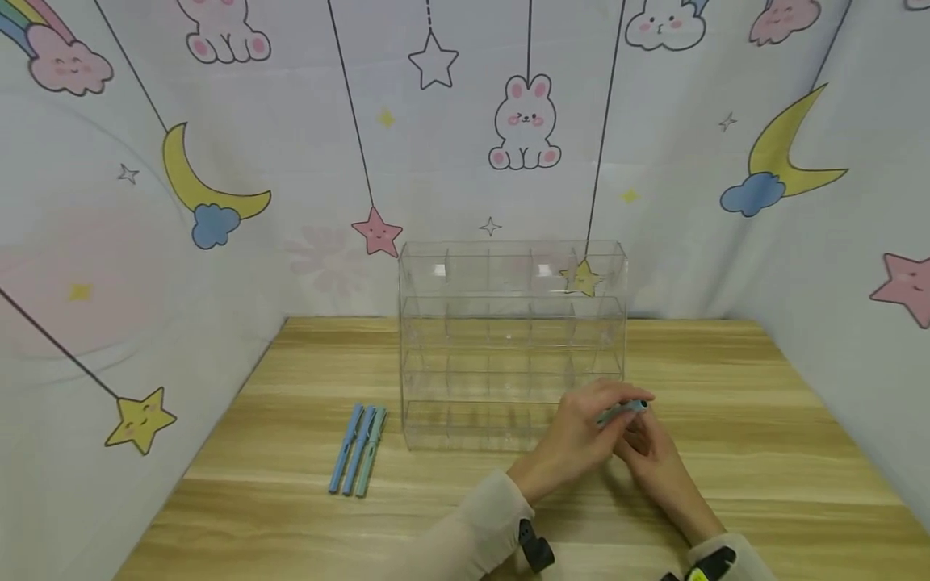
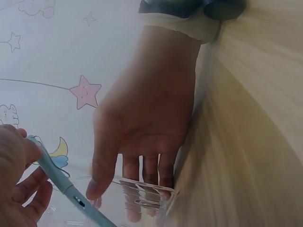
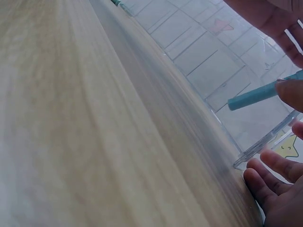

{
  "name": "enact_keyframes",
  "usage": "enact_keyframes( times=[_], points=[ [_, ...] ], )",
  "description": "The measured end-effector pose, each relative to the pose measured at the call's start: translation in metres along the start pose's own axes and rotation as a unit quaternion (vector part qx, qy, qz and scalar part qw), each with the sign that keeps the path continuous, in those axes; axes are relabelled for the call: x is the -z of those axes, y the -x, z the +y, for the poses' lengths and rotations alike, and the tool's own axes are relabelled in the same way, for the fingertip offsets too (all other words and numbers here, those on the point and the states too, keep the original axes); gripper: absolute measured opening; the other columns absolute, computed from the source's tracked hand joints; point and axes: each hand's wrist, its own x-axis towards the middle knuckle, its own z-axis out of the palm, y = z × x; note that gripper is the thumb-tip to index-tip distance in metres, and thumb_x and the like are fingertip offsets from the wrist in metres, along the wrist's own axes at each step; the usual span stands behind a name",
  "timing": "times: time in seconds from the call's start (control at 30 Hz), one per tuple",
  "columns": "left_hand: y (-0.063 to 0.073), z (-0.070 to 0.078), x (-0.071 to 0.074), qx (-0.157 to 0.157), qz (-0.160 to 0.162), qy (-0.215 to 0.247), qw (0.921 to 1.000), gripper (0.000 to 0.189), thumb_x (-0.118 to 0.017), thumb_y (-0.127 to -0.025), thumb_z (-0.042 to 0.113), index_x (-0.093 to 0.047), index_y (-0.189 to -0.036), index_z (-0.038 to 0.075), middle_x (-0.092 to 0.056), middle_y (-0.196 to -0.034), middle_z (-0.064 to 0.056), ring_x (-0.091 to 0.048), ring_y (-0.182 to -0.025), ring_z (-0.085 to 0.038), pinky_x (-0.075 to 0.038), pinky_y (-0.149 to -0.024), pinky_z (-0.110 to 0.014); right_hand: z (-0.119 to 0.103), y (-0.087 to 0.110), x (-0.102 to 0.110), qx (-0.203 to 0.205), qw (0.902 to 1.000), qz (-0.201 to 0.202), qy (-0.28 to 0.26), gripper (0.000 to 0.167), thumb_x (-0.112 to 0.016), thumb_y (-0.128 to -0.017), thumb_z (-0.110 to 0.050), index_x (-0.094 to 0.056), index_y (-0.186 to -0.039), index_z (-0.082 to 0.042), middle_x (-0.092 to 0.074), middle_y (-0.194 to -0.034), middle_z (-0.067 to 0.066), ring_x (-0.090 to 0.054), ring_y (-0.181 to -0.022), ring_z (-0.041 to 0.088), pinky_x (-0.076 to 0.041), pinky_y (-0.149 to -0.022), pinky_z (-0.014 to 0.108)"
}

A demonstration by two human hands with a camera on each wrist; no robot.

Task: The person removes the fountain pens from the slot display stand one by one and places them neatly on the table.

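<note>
My left hand (image 1: 570, 432) pinches a light blue-green pen (image 1: 623, 411) near the lower right corner of a clear organizer (image 1: 510, 402). In the left wrist view the pen's clip faces outward and its barrel slants down to the right. Beside it is my right hand (image 1: 657, 456), palm showing and fingers extended at the organizer's edge. The right thumb overlaps the pen in both wrist views. Stacked tiers of small see-through compartments make up the organizer, which stands upright on the table.
Left of the organizer, two blue pens (image 1: 346, 448) and one pale green pen (image 1: 371, 452) lie side by side on the wooden table (image 1: 291, 532). A white cloth (image 1: 312, 121) printed with stars, moons and rabbits hangs behind and along both sides.
</note>
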Motion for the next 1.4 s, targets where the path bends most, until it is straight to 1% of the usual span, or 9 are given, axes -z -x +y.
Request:
enact_keyframes(
  times=[0.23,0.4,0.6,0.73,0.87,1.0,1.13,1.27,1.4],
  points=[
    [-0.009,0.008,0.004,-0.029,0.061,-0.001,0.9977,0.025,-0.067,-0.104,0.003,-0.074,-0.127,0.009,-0.078,-0.122,-0.004,-0.074,-0.113,-0.012,-0.054,-0.102,-0.012,0.004,0.002,0.004,0.033,0.9994,-0.001,-0.01,0.068,-0.068,-0.105,-0.009,-0.037,-0.165,-0.012,-0.057,-0.139,-0.031,-0.061,-0.118,-0.012,-0.054,-0.096,0.012],
    [-0.015,0.016,0.006,-0.039,0.074,0.008,0.9965,0.027,-0.065,-0.105,0.003,-0.073,-0.129,0.009,-0.077,-0.124,-0.004,-0.073,-0.114,-0.011,-0.056,-0.099,-0.014,0.005,0.005,0.01,0.033,0.9993,0.006,-0.015,0.061,-0.068,-0.104,-0.007,-0.042,-0.159,-0.01,-0.053,-0.134,-0.041,-0.06,-0.117,-0.014,-0.051,-0.095,0.007],
    [-0.016,0.023,0.011,-0.031,0.078,0.004,0.9965,0.027,-0.065,-0.104,0.002,-0.073,-0.128,0.011,-0.075,-0.125,-0.004,-0.072,-0.117,-0.011,-0.053,-0.103,-0.012,0.009,0.001,0.008,0.068,0.9971,0.001,-0.036,0.058,-0.067,-0.102,0.001,-0.043,-0.155,-0.003,-0.055,-0.139,-0.036,-0.06,-0.119,-0.014,-0.051,-0.097,0.007],
    [-0.016,0.028,0.027,-0.03,0.091,0.005,0.9953,0.026,-0.064,-0.105,0.002,-0.073,-0.128,0.009,-0.076,-0.123,-0.005,-0.073,-0.116,-0.013,-0.054,-0.101,-0.012,0.009,-0.001,0.003,0.06,0.9976,-0.005,-0.035,0.062,-0.067,-0.103,-0.001,-0.041,-0.16,-0.004,-0.063,-0.146,-0.006,-0.062,-0.118,-0.011,-0.052,-0.096,0.009],
    [-0.017,0.034,0.054,-0.028,0.117,0.01,0.9926,0.025,-0.063,-0.105,0.001,-0.072,-0.128,0.006,-0.078,-0.121,-0.008,-0.075,-0.11,-0.016,-0.057,-0.096,-0.014,0.006,-0.004,0.0,0.022,0.9994,-0.014,-0.025,0.066,-0.065,-0.107,-0.011,-0.036,-0.166,-0.011,-0.06,-0.15,0.026,-0.061,-0.122,-0.008,-0.05,-0.098,0.008],
    [-0.013,0.035,0.083,-0.006,0.14,0.016,0.9899,0.025,-0.064,-0.105,0.001,-0.071,-0.129,0.004,-0.078,-0.121,-0.012,-0.076,-0.104,-0.019,-0.061,-0.091,-0.02,0.002,-0.005,-0.002,0.003,0.9996,-0.016,-0.023,0.066,-0.066,-0.107,-0.015,-0.035,-0.166,-0.011,-0.057,-0.152,0.031,-0.062,-0.124,-0.002,-0.049,-0.098,0.006],
    [-0.002,0.033,0.107,0.041,0.149,0.063,0.9859,0.027,-0.064,-0.105,0.002,-0.07,-0.132,0.002,-0.076,-0.125,-0.016,-0.074,-0.104,-0.025,-0.065,-0.091,-0.029,-0.001,-0.005,-0.003,0.003,0.9993,-0.013,-0.035,0.066,-0.067,-0.107,-0.014,-0.036,-0.165,-0.01,-0.057,-0.151,0.033,-0.061,-0.124,-0.003,-0.048,-0.099,0.004],
    [0.011,0.03,0.121,0.09,0.143,0.121,0.9782,0.03,-0.064,-0.105,0.001,-0.07,-0.134,0.001,-0.072,-0.131,-0.017,-0.071,-0.108,-0.026,-0.067,-0.091,-0.035,-0.001,-0.004,-0.003,-0.001,0.9991,-0.014,-0.04,0.066,-0.066,-0.107,-0.014,-0.036,-0.166,-0.01,-0.056,-0.152,0.033,-0.059,-0.124,-0.007,-0.046,-0.099,0.003],
    [0.021,0.027,0.129,0.139,0.137,0.145,0.97,0.031,-0.065,-0.105,0.002,-0.07,-0.135,0.002,-0.071,-0.136,-0.015,-0.069,-0.112,-0.022,-0.066,-0.089,-0.032,0.003,-0.005,-0.002,-0.003,0.9993,-0.015,-0.035,0.067,-0.066,-0.107,-0.015,-0.035,-0.166,-0.01,-0.056,-0.152,0.032,-0.059,-0.125,-0.006,-0.045,-0.101,0.002]
  ],
)
